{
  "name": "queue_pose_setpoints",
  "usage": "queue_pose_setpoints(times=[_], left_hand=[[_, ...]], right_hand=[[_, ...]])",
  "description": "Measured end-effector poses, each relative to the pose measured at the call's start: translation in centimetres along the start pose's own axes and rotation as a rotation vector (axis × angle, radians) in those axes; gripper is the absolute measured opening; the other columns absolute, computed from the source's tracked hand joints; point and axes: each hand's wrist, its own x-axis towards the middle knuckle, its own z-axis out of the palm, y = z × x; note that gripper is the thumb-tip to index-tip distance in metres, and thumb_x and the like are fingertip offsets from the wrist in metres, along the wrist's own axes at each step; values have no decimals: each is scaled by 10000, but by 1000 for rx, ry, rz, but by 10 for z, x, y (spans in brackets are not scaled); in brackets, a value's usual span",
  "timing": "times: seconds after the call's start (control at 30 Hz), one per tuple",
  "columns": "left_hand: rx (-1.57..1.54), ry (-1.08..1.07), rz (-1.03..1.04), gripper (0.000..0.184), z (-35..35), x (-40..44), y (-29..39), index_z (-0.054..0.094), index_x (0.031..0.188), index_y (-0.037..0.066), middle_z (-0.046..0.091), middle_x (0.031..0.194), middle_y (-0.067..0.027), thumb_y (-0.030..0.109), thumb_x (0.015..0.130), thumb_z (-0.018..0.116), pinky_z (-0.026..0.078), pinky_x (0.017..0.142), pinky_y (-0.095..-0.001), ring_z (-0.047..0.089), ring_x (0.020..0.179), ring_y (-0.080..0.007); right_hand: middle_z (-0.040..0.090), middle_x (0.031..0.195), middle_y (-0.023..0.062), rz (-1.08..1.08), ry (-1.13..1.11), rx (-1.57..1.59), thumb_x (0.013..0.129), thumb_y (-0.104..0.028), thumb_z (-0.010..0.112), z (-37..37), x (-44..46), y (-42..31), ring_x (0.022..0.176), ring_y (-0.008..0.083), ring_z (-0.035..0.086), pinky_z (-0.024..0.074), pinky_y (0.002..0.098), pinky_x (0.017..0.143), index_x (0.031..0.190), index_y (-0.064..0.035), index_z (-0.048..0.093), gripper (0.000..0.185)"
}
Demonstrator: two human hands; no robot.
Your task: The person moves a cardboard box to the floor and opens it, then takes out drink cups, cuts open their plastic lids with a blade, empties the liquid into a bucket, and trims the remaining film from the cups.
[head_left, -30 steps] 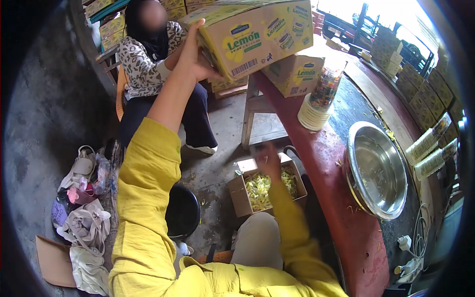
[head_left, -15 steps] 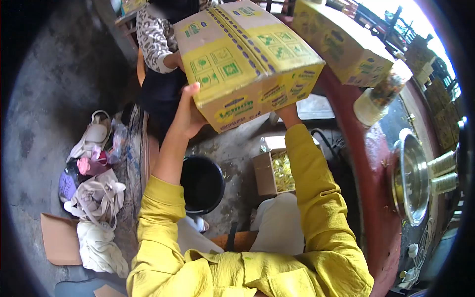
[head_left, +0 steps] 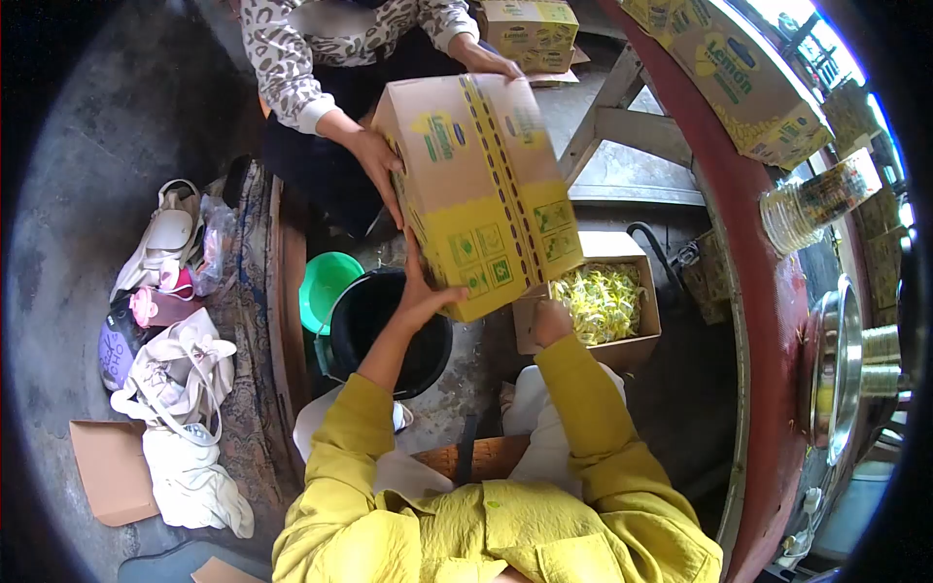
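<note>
A closed yellow-and-brown cardboard box [head_left: 486, 185] with lemon printing is held up between me and another person. My left hand [head_left: 425, 291] grips its near left corner, thumb over the top and fingers along the side. Closed, my right hand [head_left: 554, 323] is at the box's near lower edge; its fingertips are hidden. The other person's hands [head_left: 379, 165] hold the left side and the far edge. Below stands an open carton [head_left: 634, 345] with small yellow-green wrapped packets [head_left: 604, 301], close to my right hand.
A black bucket [head_left: 428, 360] and a green basin [head_left: 326, 282] stand between my legs and the bench. Bags [head_left: 180, 379] lie at left. On the red ledge [head_left: 680, 107] at right are another lemon box [head_left: 734, 73], a jar [head_left: 816, 204] and a metal bowl [head_left: 831, 374].
The box has come lower and nearer and has turned. The other person now has both hands visible on it. The carton of packets has come into fuller view.
</note>
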Motion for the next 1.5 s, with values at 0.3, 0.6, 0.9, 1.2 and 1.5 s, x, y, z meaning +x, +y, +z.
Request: queue_pose_setpoints(times=[0.3, 0.6, 0.9, 1.2, 1.5], left_hand=[[622, 282, -110, 1437, 57, 9, -121, -244, 1320, 86, -54, 1327, -340, 352, 424, 848, 124, 1034, -485, 40, 1252, -457], [520, 311, -116, 1430, 78, 36, -194, -218, 1319, 60, 8, 1317, -286, 359, 412, 846, 225, 1020, -429, 134, 1238, -408], [627, 289, -273, 1417, 80, 10, -251, -210, 1307, 9, -23, 1340, -300, 273, 415, 859, 205, 1046, -391, 105, 1270, -392], [401, 513, -317, 993, 80, -20, -314, -31, 1318, -92, 179, 1344, -292, 89, 635, 667, 196, 1030, -388, 216, 1261, -338], [767, 440, -327, 1071, 98, -10, -248, -26, 1342, 2, -39, 1342, -345, 203, 592, 711, 105, 1032, -517, 42, 1257, -479]], right_hand=[[586, 749, 210, -19, -26, 148, 651, -12, 578, -144, -52, 7, 734, 375, 583, 481, 446, 638, 882, -37, 598, 233], [553, 619, 120, 34, 67, 317, 588, 66, 541, -148, -41, 15, 604, 282, 554, 444, 376, 570, 1047, -61, 566, 477], [545, 632, 119, 57, 17, 400, 594, 80, 538, -151, -37, 10, 579, 262, 541, 441, 356, 553, 1099, -48, 528, 521], [547, 627, 115, -16, 75, 467, 605, 103, 550, -145, -33, 0, 556, 229, 546, 448, 316, 538, 1122, -33, 512, 536], [579, 642, 89, 29, 6, 592, 604, 80, 584, -146, -29, 10, 554, 159, 568, 470, 270, 532, 1111, -48, 526, 527]])
